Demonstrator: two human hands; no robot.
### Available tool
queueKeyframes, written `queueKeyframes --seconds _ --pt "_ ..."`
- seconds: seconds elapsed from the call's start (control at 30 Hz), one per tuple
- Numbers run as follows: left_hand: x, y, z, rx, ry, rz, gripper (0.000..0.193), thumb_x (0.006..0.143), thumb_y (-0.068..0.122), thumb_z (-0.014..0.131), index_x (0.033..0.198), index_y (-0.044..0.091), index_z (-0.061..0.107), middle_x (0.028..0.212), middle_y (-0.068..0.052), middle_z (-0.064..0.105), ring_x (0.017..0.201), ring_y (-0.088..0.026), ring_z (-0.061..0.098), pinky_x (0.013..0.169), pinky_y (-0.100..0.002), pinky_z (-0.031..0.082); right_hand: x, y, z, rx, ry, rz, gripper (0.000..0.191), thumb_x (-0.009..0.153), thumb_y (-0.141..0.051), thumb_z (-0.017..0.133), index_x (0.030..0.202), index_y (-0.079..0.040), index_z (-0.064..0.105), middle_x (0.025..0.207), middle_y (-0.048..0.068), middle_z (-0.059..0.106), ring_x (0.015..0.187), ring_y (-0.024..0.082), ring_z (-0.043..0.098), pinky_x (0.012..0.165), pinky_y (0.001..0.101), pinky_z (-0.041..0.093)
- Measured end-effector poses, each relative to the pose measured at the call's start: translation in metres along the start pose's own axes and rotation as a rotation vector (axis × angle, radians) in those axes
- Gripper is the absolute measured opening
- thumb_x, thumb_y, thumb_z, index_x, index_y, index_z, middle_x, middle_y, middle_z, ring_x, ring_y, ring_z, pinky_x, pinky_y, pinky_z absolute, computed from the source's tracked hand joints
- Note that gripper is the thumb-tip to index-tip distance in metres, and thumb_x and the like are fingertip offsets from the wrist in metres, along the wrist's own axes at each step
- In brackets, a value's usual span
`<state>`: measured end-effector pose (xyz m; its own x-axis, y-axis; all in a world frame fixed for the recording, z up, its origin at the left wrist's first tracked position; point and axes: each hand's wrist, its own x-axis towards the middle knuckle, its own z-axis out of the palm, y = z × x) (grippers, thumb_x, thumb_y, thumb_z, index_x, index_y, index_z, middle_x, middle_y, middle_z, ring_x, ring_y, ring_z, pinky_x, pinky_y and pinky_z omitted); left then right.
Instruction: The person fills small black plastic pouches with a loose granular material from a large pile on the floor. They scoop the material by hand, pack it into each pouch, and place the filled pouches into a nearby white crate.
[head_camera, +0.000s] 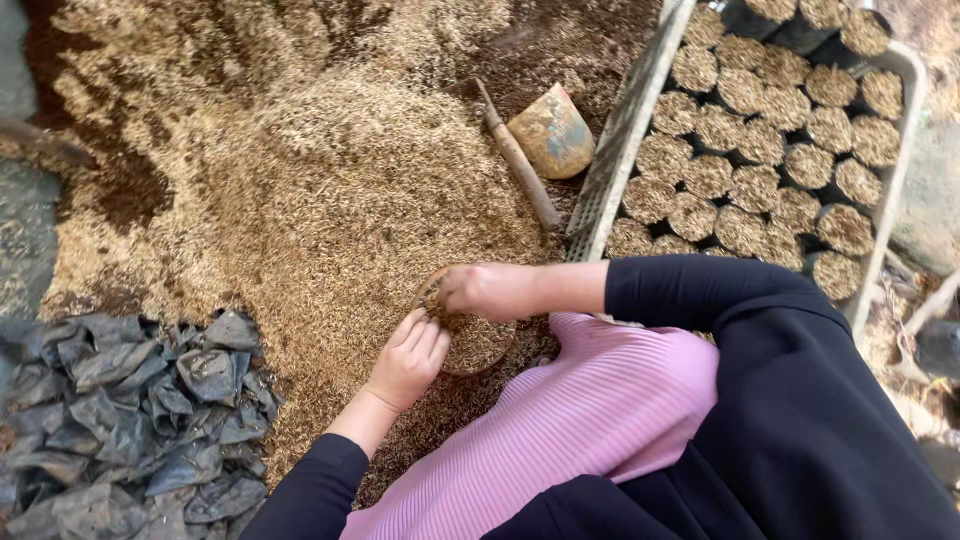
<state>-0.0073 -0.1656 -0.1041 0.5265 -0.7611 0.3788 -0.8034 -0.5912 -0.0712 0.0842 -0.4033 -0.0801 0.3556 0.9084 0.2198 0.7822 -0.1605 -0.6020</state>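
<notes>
Seen from above, crouched over a small round pot (470, 335) brimful of pale husk mix, sunk at the near edge of a broad heap of husk (320, 190). Left hand (408, 362) at the pot's left rim, wrist bent upward from a dark sleeve, fingers together and lightly curled, palm down, tips touching the rim and the fill; cupped rather than clenched, gripping nothing clearly visible. Right hand (484, 290) reaching in from the right across the pot's far rim, forearm bare to a pushed-up dark sleeve, lying almost level, fingers curled inward into a loose fist over the rim; whether pinching the rim or a bit of husk, cannot tell. Both hands close together over the pot, nearly meeting at its upper left edge. Just right of the pot, a pink ribbed garment (590, 420) over the knee, partly covering the pot's right side. Beyond the pot, up and to the right, a hand trowel (540, 140) with a wooden handle and rusty blade lying on the husk. Farther right of the pot, a grey crate (625, 130) packed with filled dark pots (760, 140) in rows. Left of and below the pot, well apart, a pile of crumpled empty black bags (130, 420) on the ground
</notes>
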Motion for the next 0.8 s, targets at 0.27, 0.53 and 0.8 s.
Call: queueKeyframes --seconds 0.27,0.53,0.8 --pt "0.013 -0.001 -0.014 -0.06 -0.059 -0.036 0.02 0.089 0.011 0.061 0.107 0.004 0.068 0.1 -0.01 0.068 0.101 -0.023 0.066 0.115 -0.047 0.042 0.005 0.002 0.002 0.027 0.087 0.08 0.016 0.084 0.002 0.067 0.099 -0.003 0.072 0.113 0.012 0.071 0.12 0.03 0.067 0.101 0.0364 0.06" --pt "0.032 -0.001 -0.007 -0.607 0.015 -0.954 0.048 0.103 0.036 0.059 0.127 -0.005 0.051 0.109 -0.017 0.052 0.09 -0.023 0.059 0.076 -0.041 0.05 0.017 -0.026 -0.025 0.667 -0.124 0.993 0.053 0.103 -0.031 0.05 0.153 -0.019 0.036 0.148 0.006 0.051 0.103 0.036 0.076 0.076 0.0318 0.066" --pt "0.028 0.001 0.012 -1.008 -0.301 -1.466 0.053 0.099 0.042 0.054 0.15 0.026 0.053 0.072 -0.004 0.065 0.053 -0.012 0.057 0.051 -0.034 0.046 0.021 -0.003 0.012 1.072 -0.004 0.913 0.052 0.098 -0.024 0.055 0.148 -0.014 0.046 0.158 0.008 0.029 0.131 0.033 0.054 0.076 0.0331 0.064"
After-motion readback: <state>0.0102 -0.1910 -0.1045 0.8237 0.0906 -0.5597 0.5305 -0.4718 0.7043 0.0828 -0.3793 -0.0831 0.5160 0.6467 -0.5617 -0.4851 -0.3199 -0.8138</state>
